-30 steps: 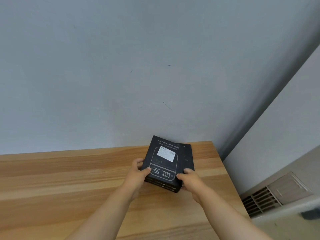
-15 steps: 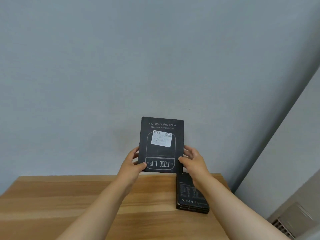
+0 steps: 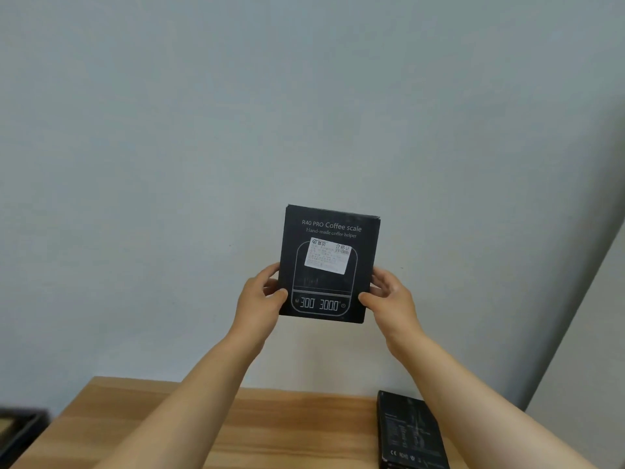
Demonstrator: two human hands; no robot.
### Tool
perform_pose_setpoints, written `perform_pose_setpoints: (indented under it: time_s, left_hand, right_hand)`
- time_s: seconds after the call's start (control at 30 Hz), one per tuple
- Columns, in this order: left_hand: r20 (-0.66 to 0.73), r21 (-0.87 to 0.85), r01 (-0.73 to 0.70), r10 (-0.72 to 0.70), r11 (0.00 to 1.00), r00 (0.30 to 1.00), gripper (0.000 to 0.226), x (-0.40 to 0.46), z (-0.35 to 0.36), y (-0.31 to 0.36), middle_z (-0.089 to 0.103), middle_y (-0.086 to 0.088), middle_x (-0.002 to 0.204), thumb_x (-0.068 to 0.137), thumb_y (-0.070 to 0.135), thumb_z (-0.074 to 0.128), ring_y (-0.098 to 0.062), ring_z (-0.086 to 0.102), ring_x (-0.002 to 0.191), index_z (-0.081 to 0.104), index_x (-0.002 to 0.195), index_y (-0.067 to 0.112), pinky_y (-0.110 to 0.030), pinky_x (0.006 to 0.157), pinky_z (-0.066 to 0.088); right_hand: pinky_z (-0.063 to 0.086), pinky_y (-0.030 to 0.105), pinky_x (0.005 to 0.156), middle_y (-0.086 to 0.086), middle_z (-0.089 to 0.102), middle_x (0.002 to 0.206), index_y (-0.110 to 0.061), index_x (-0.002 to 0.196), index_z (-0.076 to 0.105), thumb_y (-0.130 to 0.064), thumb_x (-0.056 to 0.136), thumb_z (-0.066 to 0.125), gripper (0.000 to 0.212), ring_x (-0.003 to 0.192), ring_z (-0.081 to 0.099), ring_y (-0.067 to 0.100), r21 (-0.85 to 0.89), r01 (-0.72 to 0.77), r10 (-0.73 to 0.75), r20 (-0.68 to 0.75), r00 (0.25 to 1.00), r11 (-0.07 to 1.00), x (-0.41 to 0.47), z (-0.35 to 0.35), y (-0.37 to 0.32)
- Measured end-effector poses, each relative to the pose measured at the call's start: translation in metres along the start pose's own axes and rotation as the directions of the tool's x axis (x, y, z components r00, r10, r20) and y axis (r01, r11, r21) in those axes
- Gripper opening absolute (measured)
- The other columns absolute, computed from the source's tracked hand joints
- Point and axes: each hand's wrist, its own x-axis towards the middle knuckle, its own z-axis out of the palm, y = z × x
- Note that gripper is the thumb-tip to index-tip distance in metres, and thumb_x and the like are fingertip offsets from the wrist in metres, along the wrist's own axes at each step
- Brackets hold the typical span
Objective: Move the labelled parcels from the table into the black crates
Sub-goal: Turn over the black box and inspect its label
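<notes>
A flat black box printed "R40 PRO Coffee scale" (image 3: 329,265), with a white label on its front, is held upright in the air before the wall. My left hand (image 3: 258,301) grips its lower left edge, thumb on the front. My right hand (image 3: 389,296) grips the lower right edge in the same way. A second black box (image 3: 411,431) lies flat on the wooden table (image 3: 287,428) below, printed back side up. The corner of a black crate (image 3: 18,431) shows at the far left edge.
A plain grey wall fills most of the view. It meets a second wall at a corner on the right. The table's far edge runs along the wall, and its left end stops near the crate.
Both hands have lifted the labelled box off the stack on the table and raised it upright in front of the wall. The view has tilted up, and a crate corner has appeared at left.
</notes>
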Motion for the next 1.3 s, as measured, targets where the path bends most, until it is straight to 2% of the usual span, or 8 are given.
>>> perform_pose_setpoints:
  time_s: [0.2,0.33,0.57,0.7,0.87,1.03,1.2,1.3]
  left_hand:
    - [-0.068,0.136,-0.045,0.054,0.990,0.996,0.049,0.004,-0.016,0.014,0.061,0.005,0.102,0.093,0.003,0.044,-0.010,0.058,0.082,0.055,0.124,0.040,-0.021,0.067,0.045]
    - [-0.081,0.024,-0.035,0.036,0.999,0.996,0.043,0.003,-0.018,0.019,0.062,0.009,0.092,0.094,0.004,0.041,-0.013,0.059,0.070,0.058,0.120,0.034,-0.019,0.061,0.050]
    - [-0.054,-0.200,0.150,-0.164,0.968,0.985,0.031,0.004,-0.018,0.033,0.064,-0.006,0.107,0.100,0.034,0.035,-0.019,0.066,0.093,0.064,0.101,0.023,-0.018,0.066,0.047]
    - [0.040,-0.239,0.095,-0.088,0.966,0.995,0.036,0.004,-0.017,0.040,0.066,0.000,0.105,0.100,0.042,0.035,-0.013,0.063,0.097,0.061,0.111,0.018,-0.022,0.075,0.048]
    - [0.112,-0.153,0.036,-0.019,0.988,0.994,0.026,0.010,-0.017,0.040,0.063,0.005,0.117,0.094,0.025,0.056,-0.014,0.060,0.107,0.055,0.119,0.022,-0.032,0.087,0.051]
    - [0.131,-0.153,-0.022,0.043,0.988,0.990,0.048,0.011,-0.018,0.041,0.056,0.020,0.119,0.090,0.006,0.058,-0.015,0.063,0.103,0.049,0.129,0.033,-0.022,0.070,0.055]
    - [0.174,-0.122,-0.064,0.085,0.990,0.981,0.063,0.015,-0.022,0.034,0.056,0.018,0.130,0.086,-0.003,0.052,-0.010,0.051,0.123,0.050,0.131,0.040,-0.036,0.096,0.050]
    - [0.162,-0.117,-0.092,0.110,0.989,0.981,0.072,0.014,-0.022,0.035,0.056,0.024,0.127,0.083,-0.011,0.046,-0.003,0.049,0.122,0.051,0.131,0.042,-0.029,0.089,0.051]
  right_hand:
    - [0.051,0.019,0.076,-0.007,0.065,0.113,-0.018,0.116,0.058,0.015,0.083,0.046,0.048,0.097,0.065,0.007,-0.061,0.041,-0.042,-0.001,0.999,0.997,-0.002,0.008,-0.013]
    - [0.050,0.017,0.075,-0.006,0.063,0.110,-0.016,0.114,0.058,0.013,0.086,0.046,0.042,0.098,0.062,0.004,-0.054,0.047,-0.045,0.024,0.999,0.997,-0.004,0.010,-0.020]
    - [0.046,0.032,0.094,-0.008,0.063,0.110,-0.030,0.103,0.059,-0.016,0.101,0.040,0.023,0.106,0.057,0.011,-0.099,-0.056,0.061,0.050,0.997,0.994,-0.001,0.002,-0.024]
    - [0.050,0.026,0.078,-0.008,0.067,0.105,-0.027,0.109,0.061,-0.030,0.102,0.038,0.025,0.095,0.062,0.010,-0.094,-0.052,0.059,0.069,0.996,0.994,-0.006,-0.003,-0.026]
    - [0.052,0.030,0.080,-0.003,0.069,0.110,-0.031,0.122,0.058,-0.039,0.101,0.034,0.033,0.101,0.065,0.018,-0.088,-0.071,0.079,0.101,0.992,0.994,-0.007,-0.005,-0.027]
    - [0.051,0.029,0.083,-0.011,0.069,0.109,-0.033,0.126,0.057,-0.032,0.100,0.042,0.030,0.102,0.063,0.013,-0.052,-0.069,0.076,0.135,0.988,0.996,-0.008,-0.007,-0.030]
    - [0.050,0.024,0.077,0.001,0.069,0.116,-0.035,0.132,0.049,-0.007,0.093,0.055,0.049,0.096,0.066,0.013,0.021,-0.077,0.072,0.177,0.982,0.997,-0.007,-0.012,-0.031]
    - [0.052,0.020,0.075,0.002,0.068,0.118,-0.030,0.136,0.047,0.007,0.088,0.054,0.061,0.095,0.067,0.013,0.039,-0.056,0.048,0.170,0.984,0.998,-0.006,-0.012,-0.028]
